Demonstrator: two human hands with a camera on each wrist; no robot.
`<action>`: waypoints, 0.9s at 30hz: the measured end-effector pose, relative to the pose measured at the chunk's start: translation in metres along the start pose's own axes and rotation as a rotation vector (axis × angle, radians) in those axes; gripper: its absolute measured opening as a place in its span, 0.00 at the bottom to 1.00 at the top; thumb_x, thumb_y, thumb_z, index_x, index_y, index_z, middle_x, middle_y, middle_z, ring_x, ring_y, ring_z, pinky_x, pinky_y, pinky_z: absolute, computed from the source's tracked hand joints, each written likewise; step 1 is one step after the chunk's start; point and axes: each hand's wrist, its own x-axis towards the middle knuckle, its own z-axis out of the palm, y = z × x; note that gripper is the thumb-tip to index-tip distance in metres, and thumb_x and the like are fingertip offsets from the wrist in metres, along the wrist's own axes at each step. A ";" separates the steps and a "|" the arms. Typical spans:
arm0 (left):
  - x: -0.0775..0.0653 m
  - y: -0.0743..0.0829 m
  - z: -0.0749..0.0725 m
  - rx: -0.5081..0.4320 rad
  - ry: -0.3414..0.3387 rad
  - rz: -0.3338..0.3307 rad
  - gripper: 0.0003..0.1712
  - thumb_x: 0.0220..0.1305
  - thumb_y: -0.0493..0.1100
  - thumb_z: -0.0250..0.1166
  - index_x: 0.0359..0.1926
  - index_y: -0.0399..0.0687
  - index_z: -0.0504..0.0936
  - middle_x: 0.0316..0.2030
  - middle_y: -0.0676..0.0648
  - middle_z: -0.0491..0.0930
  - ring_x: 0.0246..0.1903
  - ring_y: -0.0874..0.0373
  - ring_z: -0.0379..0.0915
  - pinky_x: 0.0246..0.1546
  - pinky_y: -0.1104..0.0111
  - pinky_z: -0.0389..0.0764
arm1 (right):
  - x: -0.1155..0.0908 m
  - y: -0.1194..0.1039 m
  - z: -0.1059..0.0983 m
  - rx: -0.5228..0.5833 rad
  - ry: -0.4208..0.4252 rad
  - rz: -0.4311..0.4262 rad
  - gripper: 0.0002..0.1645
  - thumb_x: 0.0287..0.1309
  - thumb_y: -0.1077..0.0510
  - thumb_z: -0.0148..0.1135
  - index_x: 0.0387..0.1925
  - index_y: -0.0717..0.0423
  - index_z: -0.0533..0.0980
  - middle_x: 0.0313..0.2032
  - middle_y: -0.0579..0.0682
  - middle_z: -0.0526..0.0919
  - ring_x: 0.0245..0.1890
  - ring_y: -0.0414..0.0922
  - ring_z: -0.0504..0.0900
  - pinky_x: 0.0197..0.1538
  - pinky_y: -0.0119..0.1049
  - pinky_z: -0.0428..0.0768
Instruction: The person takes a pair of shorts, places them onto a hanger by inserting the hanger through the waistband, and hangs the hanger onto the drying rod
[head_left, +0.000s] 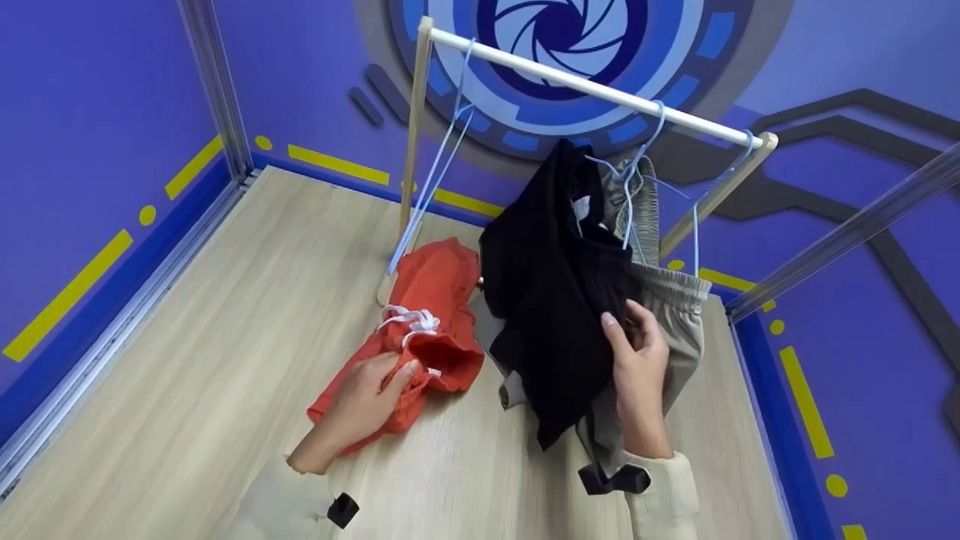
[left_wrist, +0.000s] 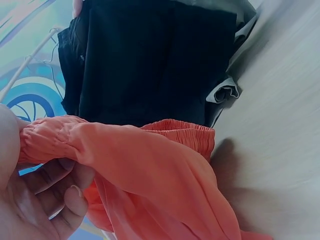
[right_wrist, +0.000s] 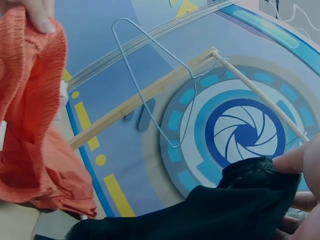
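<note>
Orange shorts [head_left: 439, 292] with a white drawstring [head_left: 416, 321] are gripped at the elastic waistband by my left hand [head_left: 369, 394]. In the left wrist view, the gathered waistband [left_wrist: 50, 140] passes between thumb and fingers. To the right, black shorts [head_left: 551, 300] hang from a blue wire hanger [head_left: 634, 169]. My right hand [head_left: 641, 360] pinches their waistband edge, thumb in front, as the right wrist view also shows on the black cloth [right_wrist: 250, 175]. A bare blue hanger [head_left: 442, 161] hangs at the rail's left end, above the orange shorts.
A wooden rack with a white rail [head_left: 555, 73] stands at the back. Grey-beige trousers [head_left: 686, 322] with an elastic waist hang on a hanger at its right, partly behind the black shorts. Below is a wood-grain surface [head_left: 247, 315], with blue patterned walls [head_left: 97, 135] around it.
</note>
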 end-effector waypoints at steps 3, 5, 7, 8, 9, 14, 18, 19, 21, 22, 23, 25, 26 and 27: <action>0.000 0.001 0.000 -0.007 -0.003 0.000 0.12 0.63 0.48 0.58 0.22 0.58 0.73 0.18 0.59 0.62 0.21 0.65 0.59 0.24 0.75 0.63 | -0.005 0.001 0.001 0.019 -0.004 -0.008 0.23 0.54 0.58 0.62 0.53 0.56 0.69 0.47 0.48 0.74 0.48 0.43 0.73 0.47 0.25 0.72; 0.000 0.002 0.000 0.000 -0.003 0.005 0.12 0.63 0.48 0.58 0.21 0.58 0.72 0.18 0.59 0.62 0.21 0.65 0.59 0.23 0.75 0.62 | -0.007 -0.001 0.001 0.042 0.015 -0.038 0.23 0.54 0.60 0.62 0.52 0.59 0.70 0.47 0.49 0.74 0.48 0.44 0.73 0.47 0.26 0.72; 0.001 0.002 0.000 0.004 -0.001 0.011 0.13 0.63 0.49 0.57 0.21 0.59 0.72 0.18 0.59 0.62 0.21 0.65 0.59 0.23 0.75 0.62 | -0.008 -0.005 0.001 0.074 0.043 -0.085 0.22 0.53 0.61 0.63 0.50 0.63 0.70 0.46 0.52 0.74 0.47 0.45 0.73 0.48 0.27 0.72; 0.001 0.002 0.000 0.007 -0.003 0.014 0.13 0.63 0.49 0.57 0.21 0.59 0.72 0.18 0.59 0.62 0.21 0.65 0.59 0.23 0.75 0.62 | -0.009 -0.007 0.002 0.094 0.059 -0.109 0.22 0.53 0.62 0.62 0.49 0.64 0.70 0.46 0.53 0.75 0.47 0.46 0.73 0.48 0.27 0.72; 0.001 0.002 0.000 0.009 -0.004 0.016 0.13 0.63 0.50 0.57 0.21 0.59 0.72 0.18 0.59 0.62 0.21 0.65 0.59 0.23 0.75 0.63 | -0.010 -0.010 0.002 0.116 0.071 -0.131 0.21 0.53 0.62 0.62 0.49 0.66 0.70 0.45 0.54 0.75 0.46 0.46 0.74 0.48 0.28 0.72; 0.002 0.004 0.000 0.008 -0.010 0.023 0.12 0.64 0.51 0.56 0.24 0.58 0.74 0.19 0.59 0.63 0.22 0.65 0.60 0.24 0.75 0.64 | -0.017 -0.023 0.001 0.240 0.126 -0.205 0.19 0.54 0.62 0.61 0.45 0.69 0.70 0.42 0.56 0.76 0.44 0.46 0.74 0.48 0.29 0.72; 0.002 0.007 0.000 0.026 0.007 0.039 0.10 0.63 0.49 0.57 0.25 0.58 0.75 0.20 0.60 0.64 0.22 0.66 0.61 0.24 0.75 0.65 | -0.022 -0.030 0.002 0.346 0.165 -0.292 0.14 0.56 0.64 0.59 0.41 0.71 0.71 0.39 0.56 0.77 0.41 0.46 0.75 0.44 0.31 0.74; 0.002 0.008 0.000 0.048 0.017 0.049 0.09 0.63 0.49 0.58 0.25 0.58 0.75 0.20 0.60 0.64 0.22 0.66 0.61 0.24 0.75 0.65 | -0.023 -0.032 0.002 0.371 0.164 -0.321 0.12 0.57 0.65 0.57 0.40 0.71 0.71 0.38 0.56 0.77 0.40 0.47 0.75 0.42 0.32 0.75; 0.001 0.010 0.000 0.121 0.045 0.074 0.09 0.62 0.49 0.59 0.24 0.58 0.74 0.20 0.61 0.63 0.22 0.67 0.60 0.23 0.76 0.64 | -0.025 -0.033 0.002 0.424 0.140 -0.380 0.09 0.59 0.66 0.54 0.39 0.71 0.71 0.36 0.57 0.77 0.38 0.48 0.76 0.38 0.33 0.76; 0.001 0.011 0.001 0.164 0.063 0.088 0.10 0.62 0.49 0.59 0.24 0.58 0.73 0.20 0.61 0.63 0.21 0.67 0.59 0.23 0.76 0.64 | -0.025 -0.033 0.002 0.451 0.117 -0.406 0.08 0.60 0.67 0.52 0.38 0.72 0.70 0.34 0.58 0.78 0.37 0.49 0.76 0.36 0.34 0.76; 0.000 0.012 0.001 0.209 0.083 0.103 0.10 0.61 0.49 0.60 0.23 0.58 0.72 0.20 0.61 0.62 0.21 0.68 0.58 0.22 0.77 0.63 | -0.026 -0.033 0.003 0.477 0.085 -0.422 0.07 0.60 0.68 0.51 0.38 0.72 0.70 0.33 0.59 0.78 0.36 0.49 0.77 0.35 0.35 0.76; -0.001 0.014 0.002 0.288 0.123 0.134 0.11 0.60 0.48 0.61 0.23 0.57 0.71 0.20 0.61 0.61 0.20 0.68 0.56 0.21 0.77 0.61 | -0.027 -0.032 0.004 0.497 0.012 -0.441 0.07 0.61 0.70 0.49 0.37 0.74 0.69 0.32 0.59 0.78 0.35 0.50 0.78 0.32 0.35 0.77; -0.001 0.016 0.002 0.310 0.137 0.145 0.11 0.59 0.48 0.61 0.22 0.57 0.70 0.20 0.60 0.61 0.20 0.68 0.56 0.21 0.77 0.61 | -0.028 -0.030 0.005 0.496 -0.022 -0.441 0.07 0.61 0.70 0.48 0.37 0.74 0.69 0.31 0.59 0.78 0.34 0.50 0.78 0.31 0.35 0.77; -0.001 0.017 0.002 0.321 0.145 0.152 0.11 0.59 0.48 0.61 0.22 0.57 0.70 0.20 0.60 0.61 0.19 0.68 0.56 0.21 0.77 0.61 | -0.028 -0.029 0.006 0.484 -0.054 -0.437 0.07 0.61 0.71 0.48 0.37 0.75 0.69 0.31 0.59 0.78 0.33 0.49 0.78 0.30 0.35 0.77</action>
